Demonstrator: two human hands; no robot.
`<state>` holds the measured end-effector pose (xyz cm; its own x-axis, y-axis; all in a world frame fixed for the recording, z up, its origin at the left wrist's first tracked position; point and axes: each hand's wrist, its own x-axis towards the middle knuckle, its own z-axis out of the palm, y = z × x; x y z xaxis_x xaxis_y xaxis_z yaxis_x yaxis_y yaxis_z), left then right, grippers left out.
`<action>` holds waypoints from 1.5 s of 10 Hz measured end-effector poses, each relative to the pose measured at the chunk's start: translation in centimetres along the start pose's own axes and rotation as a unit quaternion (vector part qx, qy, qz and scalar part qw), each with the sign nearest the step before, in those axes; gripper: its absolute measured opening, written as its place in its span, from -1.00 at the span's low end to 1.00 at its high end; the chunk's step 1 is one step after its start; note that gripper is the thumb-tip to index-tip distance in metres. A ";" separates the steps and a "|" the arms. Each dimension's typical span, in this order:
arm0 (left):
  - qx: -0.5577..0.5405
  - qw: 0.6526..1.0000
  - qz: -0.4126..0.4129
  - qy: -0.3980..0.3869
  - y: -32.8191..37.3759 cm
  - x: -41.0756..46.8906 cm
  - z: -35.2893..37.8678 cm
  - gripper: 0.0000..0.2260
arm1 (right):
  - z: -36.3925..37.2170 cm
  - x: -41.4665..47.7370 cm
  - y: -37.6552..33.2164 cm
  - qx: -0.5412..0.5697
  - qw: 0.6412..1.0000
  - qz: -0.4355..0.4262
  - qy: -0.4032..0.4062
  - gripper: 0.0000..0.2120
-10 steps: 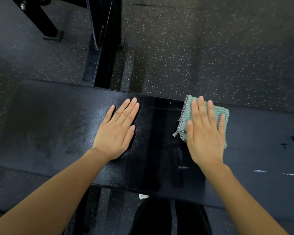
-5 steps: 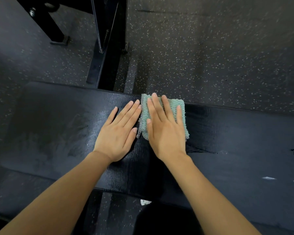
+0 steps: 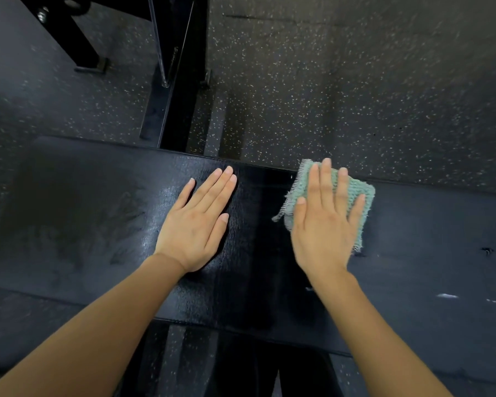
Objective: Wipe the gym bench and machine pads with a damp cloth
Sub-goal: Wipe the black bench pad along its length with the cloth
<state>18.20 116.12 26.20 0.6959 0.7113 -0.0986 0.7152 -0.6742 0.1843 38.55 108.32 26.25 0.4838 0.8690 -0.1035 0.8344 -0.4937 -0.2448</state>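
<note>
1. Worktop: black, padded, running left to right across my view. There is a wet sheen between my hands, a dull streaked patch at the left end, and a few nicks and pale marks at the right.
2. Cloth: teal, folded, lying on the worktop close to its far edge, right of centre. It is under my right hand, with a frayed corner sticking out on its left side.
3. Right hand: palm down on the cloth. My fingers are straight and a little apart, pressing the cloth flat rather than curling round it.
4. Left hand: palm down on the bare worktop, fingers straight and close together, thumb out to the side. A strip of worktop separates it from the cloth.
5. Floor: dark, pale-speckled, beyond and below the worktop.
6. Frame: black metal, standing on the floor past the far edge, left of centre.
</note>
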 end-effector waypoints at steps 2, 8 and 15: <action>-0.007 1.000 0.007 0.014 -0.2 0.0 0.2 -0.49 | 1.3 -0.4 -7.2 -0.020 0.991 -0.126 -0.040 -0.44; 0.002 1.000 -0.007 -0.001 0.2 0.0 -0.1 -0.48 | -1.1 -0.9 3.2 0.003 1.000 0.020 -0.008 -0.43; -0.003 1.000 0.009 0.000 0.1 -0.4 -0.1 -0.48 | -1.1 -3.7 5.0 -0.017 0.999 -0.033 -0.030 -0.47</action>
<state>18.01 115.82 26.33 0.7087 0.6992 -0.0944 0.7021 -0.6858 0.1915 41.21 102.57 26.52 0.4116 0.8995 -0.1467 0.8729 -0.4354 -0.2201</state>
